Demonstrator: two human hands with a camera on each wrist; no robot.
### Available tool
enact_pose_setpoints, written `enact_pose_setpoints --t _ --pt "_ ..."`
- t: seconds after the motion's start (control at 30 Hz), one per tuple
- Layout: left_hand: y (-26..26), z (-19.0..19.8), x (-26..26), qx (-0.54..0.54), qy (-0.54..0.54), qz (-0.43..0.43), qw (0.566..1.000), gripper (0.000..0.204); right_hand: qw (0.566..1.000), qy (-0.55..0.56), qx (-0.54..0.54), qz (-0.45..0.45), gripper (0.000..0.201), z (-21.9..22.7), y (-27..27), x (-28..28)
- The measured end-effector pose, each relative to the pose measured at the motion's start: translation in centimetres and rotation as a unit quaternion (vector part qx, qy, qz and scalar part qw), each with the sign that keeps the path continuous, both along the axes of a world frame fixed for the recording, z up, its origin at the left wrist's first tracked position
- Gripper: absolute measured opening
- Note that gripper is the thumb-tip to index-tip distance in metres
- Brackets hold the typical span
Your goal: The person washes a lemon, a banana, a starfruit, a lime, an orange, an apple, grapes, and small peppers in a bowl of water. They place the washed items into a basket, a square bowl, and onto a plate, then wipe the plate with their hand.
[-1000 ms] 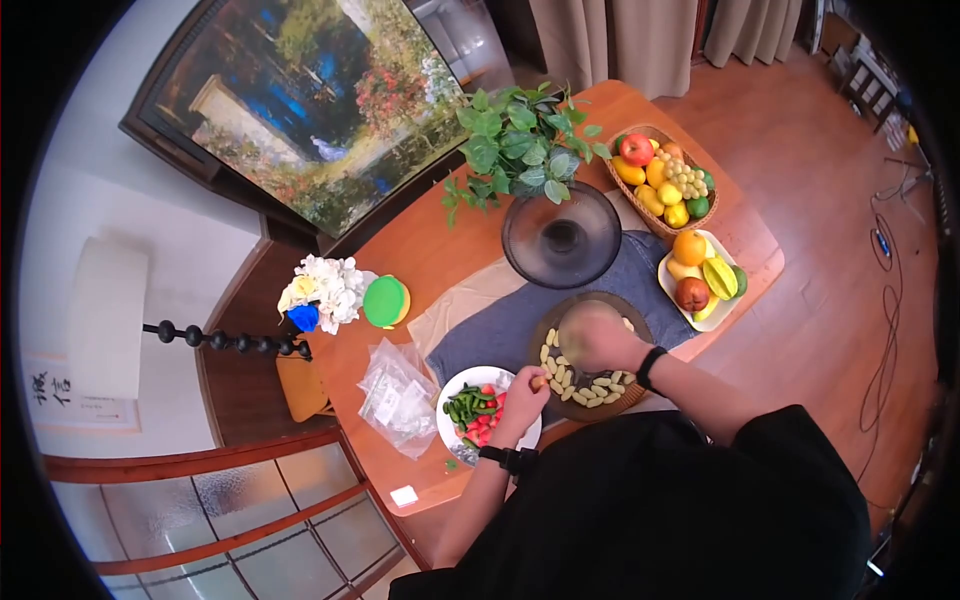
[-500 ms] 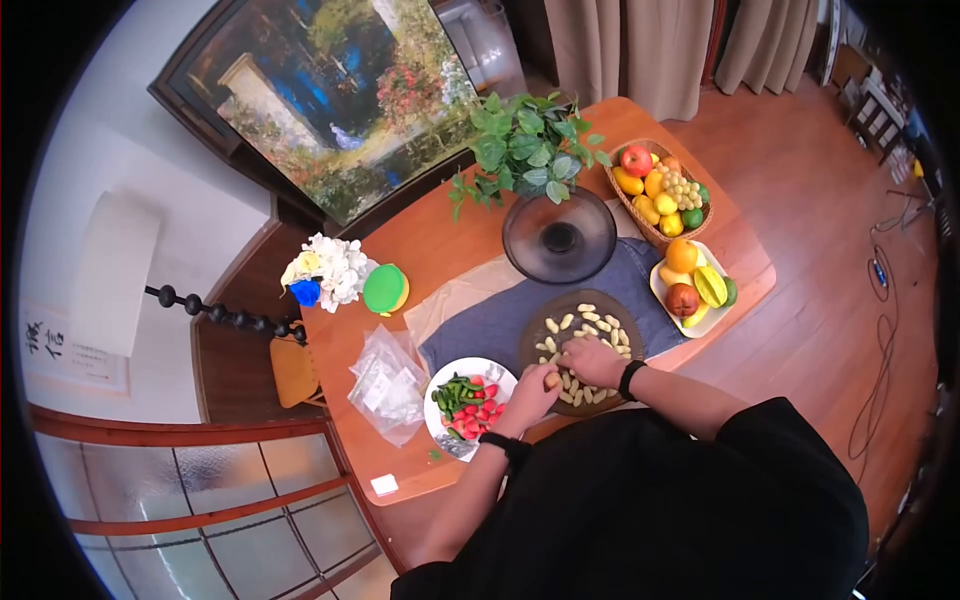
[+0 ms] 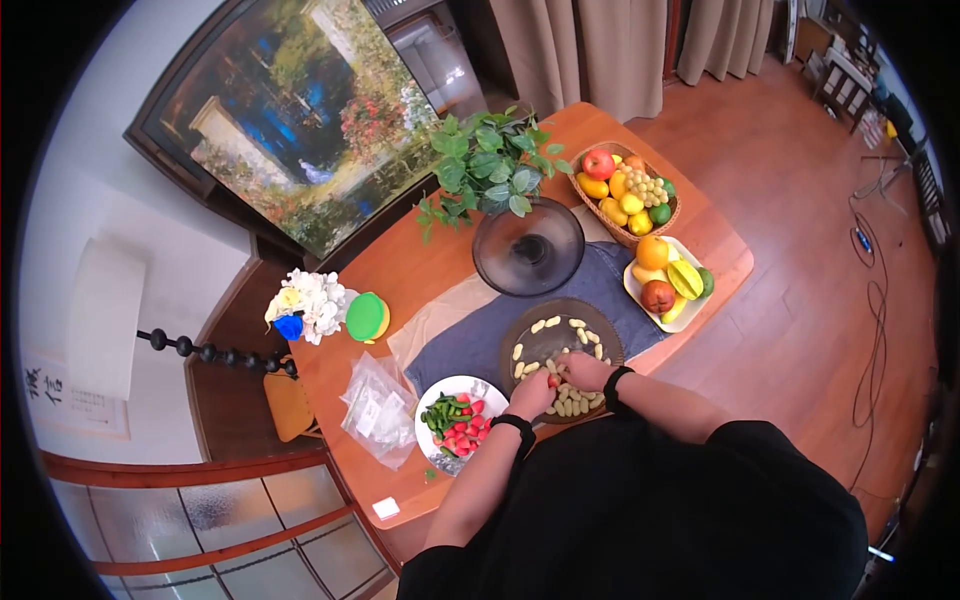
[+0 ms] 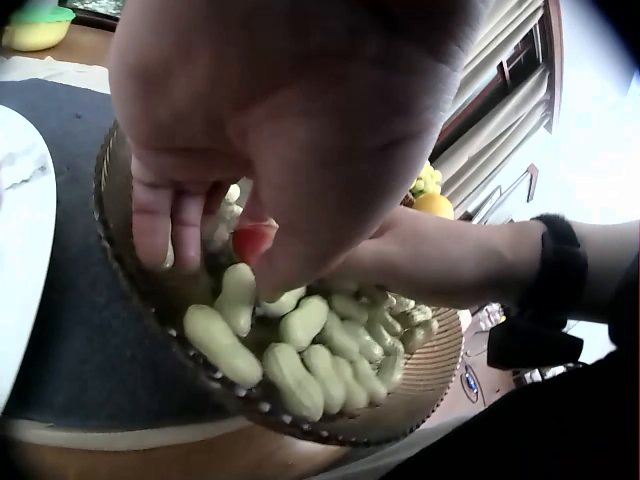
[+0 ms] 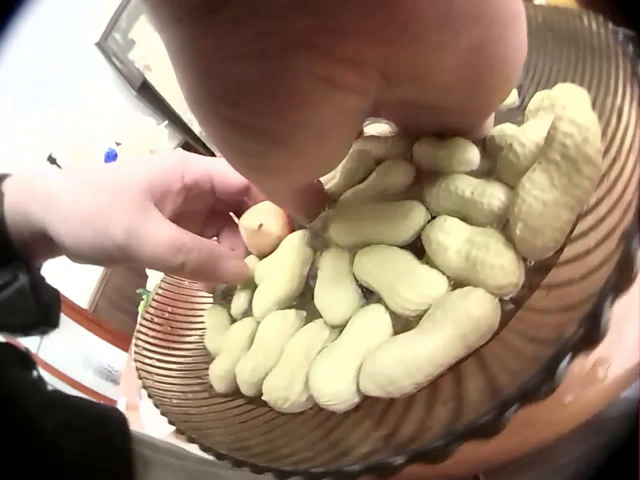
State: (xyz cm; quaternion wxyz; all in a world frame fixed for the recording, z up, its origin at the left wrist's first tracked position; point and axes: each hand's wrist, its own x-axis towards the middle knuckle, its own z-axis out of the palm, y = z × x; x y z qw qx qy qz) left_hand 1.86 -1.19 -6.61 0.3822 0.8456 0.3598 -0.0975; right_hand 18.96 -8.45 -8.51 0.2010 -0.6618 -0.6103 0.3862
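Note:
A brown, see-through ribbed dish (image 3: 545, 343) holds many pale peanuts (image 5: 400, 280), bunched mostly along its near side. My left hand (image 3: 530, 394) reaches over the dish's left edge. Between its thumb and fingers it pinches a small, round red fruit (image 5: 265, 228) with a short stem. Close beside it, my right hand (image 3: 587, 371) is low over the peanuts, its thumb tip near the fruit in the right wrist view. The palm hides most of the right fingers, so I cannot tell whether they grip a peanut.
Left of the dish is a white plate (image 3: 492, 390) of red and green pieces, then a clear plastic bag (image 3: 378, 408). Beyond stand a dark glass stand (image 3: 500, 265), a leafy plant (image 3: 490, 165), a fruit basket (image 3: 612, 232) and a fruit tray (image 3: 690, 318). A green-lidded tub (image 3: 366, 316) is farther left.
My left hand has moved from the white plate's edge to the peanut dish, still with the fruit. My right hand has come nearer to it, and the peanuts lie differently.

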Motion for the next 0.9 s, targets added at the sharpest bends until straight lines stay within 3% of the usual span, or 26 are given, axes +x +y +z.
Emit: enact_pose_setpoints --t 0.1,0.17,0.2,0.27,0.37,0.47,0.53,0.67,0.77,0.9 --pt "0.2 -1.1 0.1 -0.008 -0.047 0.046 0.998 0.021 0.994 0.101 0.022 -0.041 0.031 0.7 0.1 0.7" --pt "0.2 -1.7 0.3 -0.077 -0.149 0.079 0.983 0.021 0.986 0.13 0.083 -0.068 0.035 0.4 0.1 1.0" --pt "0.4 -1.4 0.7 -0.077 -0.151 0.079 0.982 0.021 0.986 0.128 0.083 -0.068 0.035 0.9 0.0 1.2" --pt "0.9 -0.9 1.3 -0.225 -0.068 0.131 0.963 0.021 0.991 0.088 0.085 -0.058 0.039 1.8 -0.4 1.3" --pt "1.1 -2.9 1.2 -0.135 -0.059 0.105 0.983 0.024 0.997 0.007 0.066 -0.03 0.044 1.8 -1.5 1.2" --pt "1.6 -4.0 0.6 -0.051 -0.001 0.09 0.995 0.04 0.998 -0.052 0.023 -0.004 0.045 3.4 -2.1 0.8" --pt "1.9 -4.1 0.6 -0.026 0.024 0.003 0.999 0.047 0.999 -0.052 0.013 -0.005 0.047 3.3 -2.3 0.3" --pt "1.3 -4.3 1.0 -0.031 0.049 0.083 0.995 0.051 0.998 -0.047 -0.043 -0.005 0.049 0.6 -1.8 -0.6" --pt "1.0 -3.6 0.9 -0.035 0.013 0.061 0.997 0.033 0.998 -0.047 -0.028 0.019 0.046 -2.1 -1.7 -0.6" --pt "0.5 -2.5 0.8 0.007 -0.038 0.058 0.998 0.016 0.999 -0.029 -0.025 0.029 0.034 -0.6 -1.4 -0.8"
